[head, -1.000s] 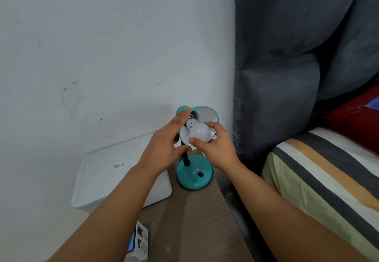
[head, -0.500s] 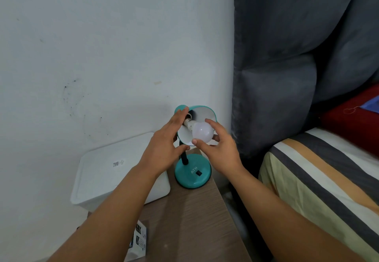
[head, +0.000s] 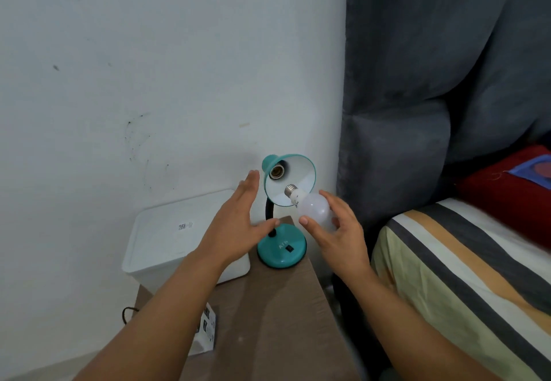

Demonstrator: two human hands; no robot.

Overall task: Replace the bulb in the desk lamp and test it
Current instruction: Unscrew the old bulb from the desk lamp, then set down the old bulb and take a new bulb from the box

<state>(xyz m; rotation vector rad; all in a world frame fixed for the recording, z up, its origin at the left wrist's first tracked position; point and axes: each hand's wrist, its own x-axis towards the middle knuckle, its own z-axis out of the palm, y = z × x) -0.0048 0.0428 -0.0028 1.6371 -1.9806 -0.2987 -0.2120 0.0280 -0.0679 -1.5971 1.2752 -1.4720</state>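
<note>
Head view: your right hand (head: 337,231) grips the bulb (head: 314,209) just below the lamp (head: 283,210) shade, its long axis slanted, screw base pointing up and left toward the bare socket (head: 275,171), apart from it. Your left hand (head: 238,225) hovers with straight fingers beside the shade, holding nothing. The lamp's base stands on the table (head: 268,306), a white bin (head: 167,231) just left, a small box (head: 207,330) nearer you, the bed (head: 462,276) right.

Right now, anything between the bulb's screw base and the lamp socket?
Nothing. In the head view the bulb, held by the right hand, has its base apart from the socket; only the shade's white inside shows between.
</note>
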